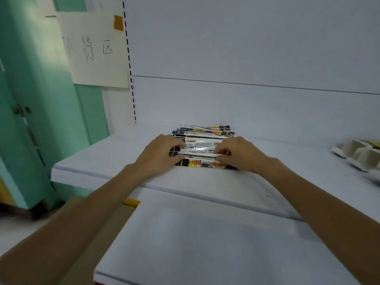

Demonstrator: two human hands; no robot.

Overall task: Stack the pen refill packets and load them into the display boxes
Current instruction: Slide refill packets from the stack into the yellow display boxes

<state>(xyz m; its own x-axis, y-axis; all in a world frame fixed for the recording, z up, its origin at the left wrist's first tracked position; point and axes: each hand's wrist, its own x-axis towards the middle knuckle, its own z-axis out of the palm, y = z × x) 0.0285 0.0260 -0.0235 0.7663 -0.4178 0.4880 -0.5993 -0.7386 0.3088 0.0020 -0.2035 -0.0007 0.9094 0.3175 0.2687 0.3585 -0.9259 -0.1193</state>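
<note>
Your left hand (162, 152) & right hand (236, 154), fingers curled, grip opposite ends of the refill packets (202, 145) lying on the upper white shelf (102, 161); display boxes (358, 154) far right.

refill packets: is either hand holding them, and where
Yes. The left hand grips the left end of the refill packets on the shelf, and the right hand pinches their right end.
</note>
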